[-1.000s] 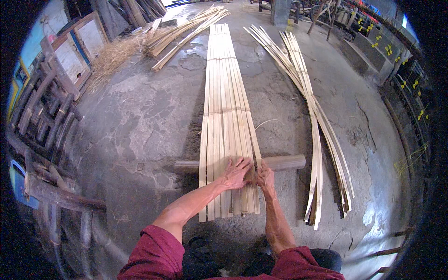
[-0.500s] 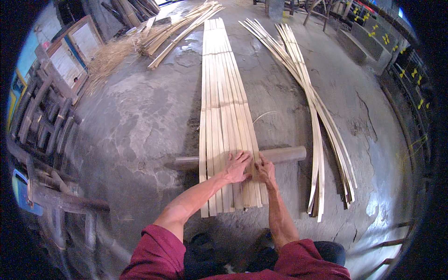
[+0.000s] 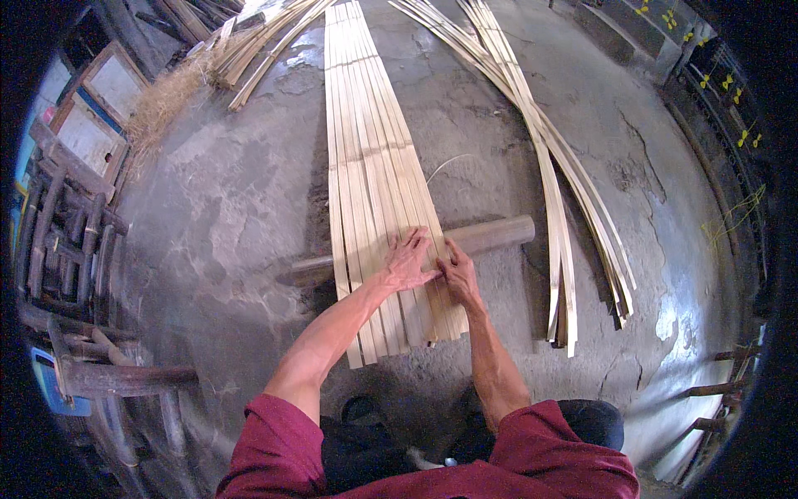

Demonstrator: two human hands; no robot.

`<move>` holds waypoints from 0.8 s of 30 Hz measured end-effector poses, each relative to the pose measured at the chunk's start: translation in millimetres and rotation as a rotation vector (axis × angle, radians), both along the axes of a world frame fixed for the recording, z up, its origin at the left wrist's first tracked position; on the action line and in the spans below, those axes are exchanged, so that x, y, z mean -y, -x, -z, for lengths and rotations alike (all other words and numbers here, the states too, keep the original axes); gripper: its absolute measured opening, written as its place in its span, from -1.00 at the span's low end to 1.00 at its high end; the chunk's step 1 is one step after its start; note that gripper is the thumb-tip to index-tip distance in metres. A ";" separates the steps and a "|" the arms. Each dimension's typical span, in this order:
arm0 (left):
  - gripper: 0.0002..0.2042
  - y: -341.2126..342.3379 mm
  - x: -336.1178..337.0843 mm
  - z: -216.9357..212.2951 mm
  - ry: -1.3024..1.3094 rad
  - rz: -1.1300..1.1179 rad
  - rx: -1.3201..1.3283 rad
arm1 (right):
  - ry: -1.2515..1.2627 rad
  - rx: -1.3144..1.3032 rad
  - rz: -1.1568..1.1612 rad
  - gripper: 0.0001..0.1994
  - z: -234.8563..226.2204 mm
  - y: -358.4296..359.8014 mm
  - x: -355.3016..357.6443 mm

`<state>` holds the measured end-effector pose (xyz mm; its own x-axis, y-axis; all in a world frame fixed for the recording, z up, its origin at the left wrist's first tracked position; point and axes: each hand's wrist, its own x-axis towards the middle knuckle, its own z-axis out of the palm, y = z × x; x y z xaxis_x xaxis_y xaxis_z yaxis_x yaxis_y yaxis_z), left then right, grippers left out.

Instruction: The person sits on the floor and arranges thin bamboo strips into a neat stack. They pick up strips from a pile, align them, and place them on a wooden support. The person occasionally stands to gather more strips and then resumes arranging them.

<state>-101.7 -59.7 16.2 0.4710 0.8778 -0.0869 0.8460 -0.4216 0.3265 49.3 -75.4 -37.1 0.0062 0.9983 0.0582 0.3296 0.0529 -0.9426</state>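
Observation:
Long, pale, flat bamboo strips (image 3: 378,170) lie side by side in a row running away from me, their near ends resting across a thick round pole (image 3: 499,234). My left hand (image 3: 407,261) lies flat on top of the strips near the pole, its fingers spread. At the row's right edge, my right hand (image 3: 460,276) has its thumb and fingers closed around the outermost strip. The thumbs of both hands are close together. Part of the pole is hidden beneath the strips.
On the concrete floor (image 3: 224,216), a second bundle of strips (image 3: 544,158) lies crossed at the right. More strips (image 3: 270,41) and a heap of fibres (image 3: 170,100) are at the far left. Dark wooden frames (image 3: 125,378) stand along the left side.
The whole view has shifted, so the strips, pole and floor sit higher and further left. Both hands remain at about the same place on the strips.

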 end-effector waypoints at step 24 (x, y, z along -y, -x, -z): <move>-0.18 4.4 1.8 -5.7 0.057 0.009 -0.027 | 0.173 -0.057 -0.009 -0.57 -18.0 2.2 -0.8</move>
